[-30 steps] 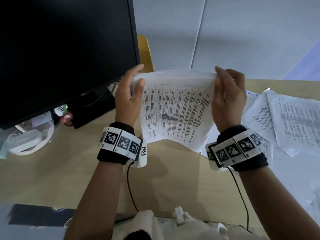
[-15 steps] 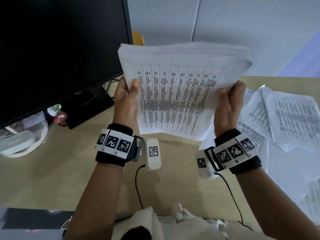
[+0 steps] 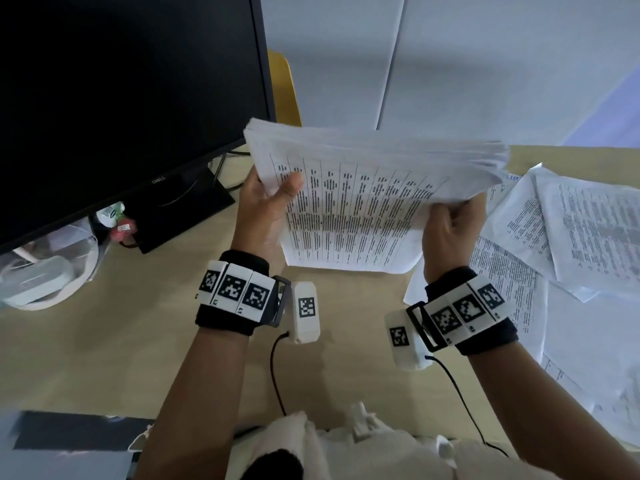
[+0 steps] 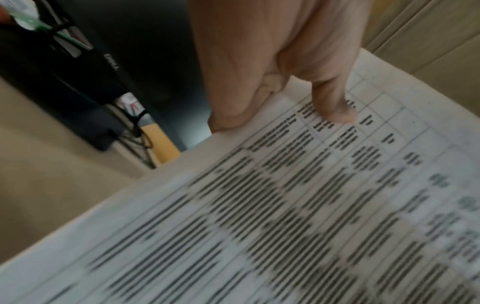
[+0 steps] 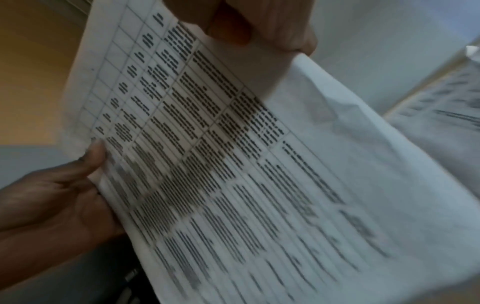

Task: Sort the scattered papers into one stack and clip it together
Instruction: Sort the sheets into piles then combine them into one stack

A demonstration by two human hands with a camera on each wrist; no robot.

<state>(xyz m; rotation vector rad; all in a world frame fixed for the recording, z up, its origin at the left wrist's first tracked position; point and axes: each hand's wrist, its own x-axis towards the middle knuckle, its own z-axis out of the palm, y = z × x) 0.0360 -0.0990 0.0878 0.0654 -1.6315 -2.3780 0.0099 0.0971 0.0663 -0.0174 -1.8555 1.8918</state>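
A thick stack of papers (image 3: 374,188), thin white sheets printed with a ruled table of dark text, is held in the air above the tan desk (image 3: 114,348), its far edge fanned and uneven. The left hand (image 3: 266,209) grips the stack's left edge, thumb pressed flat on the top sheet, fingers hidden beneath. The right hand (image 3: 450,230) curls round the right edge, pinching the sheets. More loose printed sheets (image 3: 571,244) overlap along the desk's right edge. A black monitor (image 3: 121,98) stands at the far left corner.
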